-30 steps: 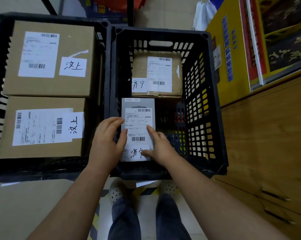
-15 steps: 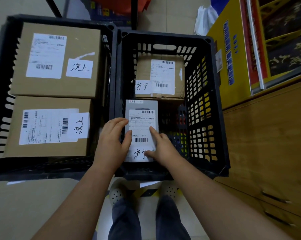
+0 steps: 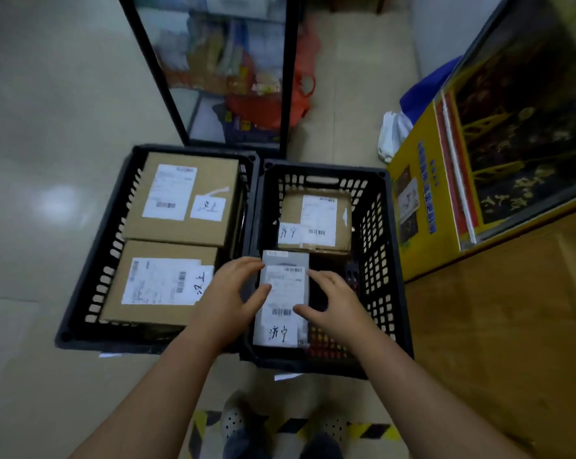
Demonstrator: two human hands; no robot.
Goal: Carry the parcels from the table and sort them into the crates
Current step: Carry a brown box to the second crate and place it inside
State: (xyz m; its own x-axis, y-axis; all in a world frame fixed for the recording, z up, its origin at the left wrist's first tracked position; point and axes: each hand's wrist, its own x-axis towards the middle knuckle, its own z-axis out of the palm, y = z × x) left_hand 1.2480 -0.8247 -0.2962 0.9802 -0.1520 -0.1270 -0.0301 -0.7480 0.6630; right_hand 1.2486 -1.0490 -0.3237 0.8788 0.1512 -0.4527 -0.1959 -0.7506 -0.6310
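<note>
Two black slatted crates sit side by side on the floor, their walls touching. Taking the right crate (image 3: 387, 270) as reference: the grey parcel (image 3: 285, 299) lies flat inside it against the left wall at the near end, label up, with a brown parcel (image 3: 316, 223) beyond it at the far end. The floor of the right crate beside the grey parcel is bare, showing coloured items through the slats.

Left hand (image 3: 228, 301) is over the shared wall, fingers loosely spread, thumb on the grey parcel's left edge. Right hand (image 3: 336, 304) is over the parcel's right edge, fingers relaxed and extended, thumb on the label; neither hand visibly clamps it.

The left crate (image 3: 91, 270) is filled by two large brown boxes (image 3: 180, 200), one behind the other, leaving little room. Directly right of the right crate stand a yellow carton (image 3: 415, 210) and a wooden cabinet (image 3: 498, 326), close to the crate wall. Behind both crates stands a black-framed rack (image 3: 286, 77); its contents are blurred. Label text is illegible apart from handwritten marks. Shoes (image 3: 233, 420) show at the bottom edge on hazard tape, partly cut off.
</note>
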